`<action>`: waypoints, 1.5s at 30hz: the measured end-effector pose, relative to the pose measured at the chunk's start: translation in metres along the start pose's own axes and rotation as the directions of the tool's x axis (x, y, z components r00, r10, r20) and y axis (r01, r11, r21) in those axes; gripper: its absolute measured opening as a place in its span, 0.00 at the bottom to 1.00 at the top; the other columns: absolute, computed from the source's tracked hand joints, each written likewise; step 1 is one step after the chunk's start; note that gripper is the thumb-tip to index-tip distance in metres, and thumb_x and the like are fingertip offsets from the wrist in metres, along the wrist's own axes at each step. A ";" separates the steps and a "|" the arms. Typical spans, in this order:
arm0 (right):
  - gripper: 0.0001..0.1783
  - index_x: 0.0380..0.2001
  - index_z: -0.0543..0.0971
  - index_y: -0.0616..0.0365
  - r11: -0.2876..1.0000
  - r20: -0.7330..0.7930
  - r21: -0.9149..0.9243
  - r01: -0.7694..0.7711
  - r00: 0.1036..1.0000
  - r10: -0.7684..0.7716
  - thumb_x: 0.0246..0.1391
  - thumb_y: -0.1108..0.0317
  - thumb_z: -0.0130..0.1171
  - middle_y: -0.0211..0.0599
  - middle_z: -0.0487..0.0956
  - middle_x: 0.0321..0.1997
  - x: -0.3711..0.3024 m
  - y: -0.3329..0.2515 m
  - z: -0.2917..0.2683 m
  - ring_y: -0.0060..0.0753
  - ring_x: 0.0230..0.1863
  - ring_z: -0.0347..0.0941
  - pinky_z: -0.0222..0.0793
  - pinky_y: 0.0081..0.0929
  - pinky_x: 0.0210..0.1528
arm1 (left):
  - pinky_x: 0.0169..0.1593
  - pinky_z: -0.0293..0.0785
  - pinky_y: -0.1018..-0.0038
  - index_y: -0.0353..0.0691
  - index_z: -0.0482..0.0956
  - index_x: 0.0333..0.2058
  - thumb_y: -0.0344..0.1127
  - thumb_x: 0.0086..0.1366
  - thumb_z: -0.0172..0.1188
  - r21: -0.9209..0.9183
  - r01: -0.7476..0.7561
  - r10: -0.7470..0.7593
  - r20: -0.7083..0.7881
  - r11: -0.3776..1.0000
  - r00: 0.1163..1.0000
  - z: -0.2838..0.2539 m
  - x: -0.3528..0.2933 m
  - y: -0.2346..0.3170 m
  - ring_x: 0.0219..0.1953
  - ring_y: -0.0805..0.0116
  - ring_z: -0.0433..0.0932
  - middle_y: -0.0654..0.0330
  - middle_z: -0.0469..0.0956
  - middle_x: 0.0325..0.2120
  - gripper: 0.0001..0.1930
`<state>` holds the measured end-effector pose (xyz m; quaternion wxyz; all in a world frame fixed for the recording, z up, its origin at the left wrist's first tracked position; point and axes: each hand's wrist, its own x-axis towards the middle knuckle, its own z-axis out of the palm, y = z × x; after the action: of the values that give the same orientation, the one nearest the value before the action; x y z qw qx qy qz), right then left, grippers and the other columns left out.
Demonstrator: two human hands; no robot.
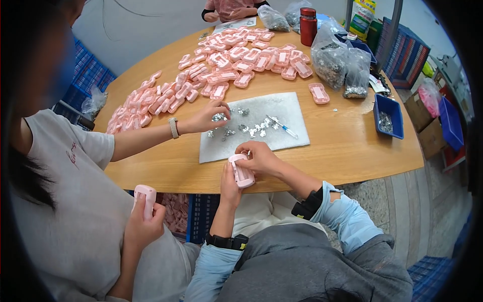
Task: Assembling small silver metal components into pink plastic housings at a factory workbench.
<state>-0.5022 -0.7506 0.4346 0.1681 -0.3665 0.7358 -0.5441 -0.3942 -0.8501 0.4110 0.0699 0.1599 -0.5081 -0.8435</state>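
Just in front of the table's near edge, my left hand [230,187] wraps around a pink plastic casing [245,176] with an open recess. Over its upper end bends my right hand [261,158], the thumb inside the recess and the fingers curled at the rim; any small part under them is hidden. Beyond lies a white foam mat [211,151] with small silver metal pieces [259,127] scattered on it. A blue-and-white pen-like tool [286,129] rests among them.
On the left, a co-worker's hand [214,117] reaches over the mat; their other hand [145,229] holds a pink casing. Many pink casings [221,75] are heaped beyond. A red bottle [308,27], bags of metal parts [329,60] and a blue bin [397,121] stand to the right.
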 end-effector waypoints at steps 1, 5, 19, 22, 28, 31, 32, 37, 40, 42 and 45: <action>0.15 0.28 0.76 0.60 1.000 0.025 0.006 0.005 1.000 -0.005 0.34 0.63 0.57 0.47 0.74 0.27 0.000 0.001 0.000 0.43 0.30 0.72 0.67 0.31 0.34 | 0.40 0.72 0.71 0.40 0.64 0.46 0.48 0.66 0.30 0.000 0.000 0.000 0.000 1.000 1.000 0.002 -0.002 0.001 0.38 0.69 0.73 0.59 0.71 0.38 0.21; 0.16 0.27 0.76 0.60 0.994 0.003 -0.084 0.067 0.998 -0.067 0.33 0.62 0.58 0.46 0.73 0.27 0.000 -0.004 0.007 0.44 0.30 0.71 0.66 0.33 0.33 | 0.42 0.72 0.70 0.40 0.64 0.47 0.48 0.66 0.31 -0.073 0.082 -0.088 -0.083 0.994 0.993 0.007 -0.008 0.012 0.40 0.69 0.73 0.58 0.71 0.40 0.21; 0.14 0.28 0.75 0.59 0.975 -0.058 -0.049 0.217 0.974 -0.220 0.34 0.66 0.58 0.40 0.70 0.25 -0.023 -0.011 0.003 0.38 0.25 0.69 0.66 0.28 0.28 | 0.39 0.72 0.73 0.39 0.69 0.41 0.43 0.63 0.46 -0.190 0.034 -0.062 -0.147 0.981 0.987 0.000 -0.016 0.002 0.36 0.72 0.74 0.60 0.73 0.35 0.15; 0.13 0.28 0.75 0.59 0.968 -0.081 -0.033 0.247 0.965 -0.249 0.34 0.66 0.58 0.40 0.70 0.25 -0.024 -0.009 0.002 0.38 0.25 0.69 0.66 0.28 0.28 | 0.37 0.72 0.75 0.39 0.70 0.40 0.42 0.63 0.47 -0.185 0.049 -0.075 -0.136 0.982 0.988 0.001 -0.011 -0.002 0.34 0.73 0.74 0.61 0.74 0.34 0.14; 0.14 0.28 0.75 0.59 0.970 -0.095 -0.011 0.242 0.966 -0.242 0.34 0.66 0.58 0.40 0.70 0.25 -0.024 -0.009 -0.004 0.38 0.25 0.69 0.66 0.28 0.29 | 0.34 0.73 0.78 0.38 0.71 0.37 0.40 0.63 0.46 -0.046 -0.059 0.053 -0.128 0.997 0.990 -0.004 0.002 -0.010 0.31 0.75 0.75 0.61 0.74 0.31 0.12; 0.13 0.28 0.75 0.59 0.973 -0.088 -0.010 0.229 0.969 -0.229 0.34 0.65 0.58 0.41 0.71 0.26 -0.026 -0.008 -0.004 0.39 0.27 0.69 0.66 0.27 0.29 | 0.32 0.73 0.79 0.38 0.71 0.35 0.39 0.63 0.46 -0.045 -0.072 0.065 -0.144 0.996 0.988 -0.004 0.002 -0.012 0.29 0.75 0.75 0.61 0.74 0.29 0.11; 0.13 0.28 0.75 0.59 0.974 -0.091 -0.008 0.226 0.970 -0.225 0.34 0.65 0.58 0.41 0.71 0.26 -0.027 -0.008 -0.004 0.39 0.27 0.69 0.66 0.27 0.29 | 0.32 0.73 0.79 0.38 0.71 0.35 0.38 0.63 0.46 -0.026 -0.084 0.079 -0.152 0.996 0.985 -0.001 0.001 -0.011 0.28 0.76 0.74 0.61 0.74 0.29 0.10; 0.14 0.28 0.75 0.60 0.974 -0.080 0.019 0.224 0.972 -0.222 0.35 0.65 0.58 0.42 0.71 0.26 -0.033 -0.003 -0.004 0.42 0.29 0.69 0.66 0.30 0.32 | 0.31 0.72 0.80 0.38 0.71 0.34 0.37 0.63 0.46 -0.010 -0.079 0.076 -0.192 0.997 0.978 0.009 -0.006 -0.008 0.28 0.76 0.74 0.62 0.74 0.28 0.10; 0.16 0.31 0.74 0.60 0.981 -0.054 0.020 0.193 0.980 -0.191 0.37 0.64 0.58 0.44 0.73 0.29 -0.032 0.002 -0.005 0.43 0.31 0.70 0.66 0.30 0.35 | 0.31 0.72 0.79 0.38 0.71 0.34 0.37 0.63 0.46 -0.016 -0.072 0.068 -0.176 0.997 0.982 0.013 -0.006 -0.007 0.28 0.76 0.74 0.62 0.74 0.28 0.10; 0.17 0.33 0.74 0.60 0.981 -0.034 0.060 0.187 0.982 -0.185 0.37 0.64 0.57 0.45 0.73 0.30 -0.030 -0.002 -0.004 0.43 0.32 0.71 0.66 0.30 0.36 | 0.31 0.73 0.79 0.38 0.72 0.35 0.38 0.63 0.46 -0.040 -0.067 0.057 -0.217 0.997 0.974 0.012 -0.003 -0.001 0.28 0.75 0.75 0.61 0.75 0.29 0.10; 0.18 0.36 0.73 0.61 0.980 -0.014 0.086 0.178 0.984 -0.177 0.39 0.64 0.57 0.46 0.74 0.33 -0.031 0.001 -0.009 0.39 0.33 0.72 0.67 0.28 0.36 | 0.30 0.72 0.81 0.38 0.72 0.34 0.39 0.62 0.48 -0.051 -0.075 0.063 -0.210 0.996 0.976 0.017 -0.002 0.000 0.27 0.77 0.74 0.62 0.75 0.28 0.10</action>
<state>-0.4876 -0.7222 0.4317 0.1326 -0.4213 0.6763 -0.5896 -0.3985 -0.8354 0.4184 0.1568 0.2274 -0.4784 -0.8336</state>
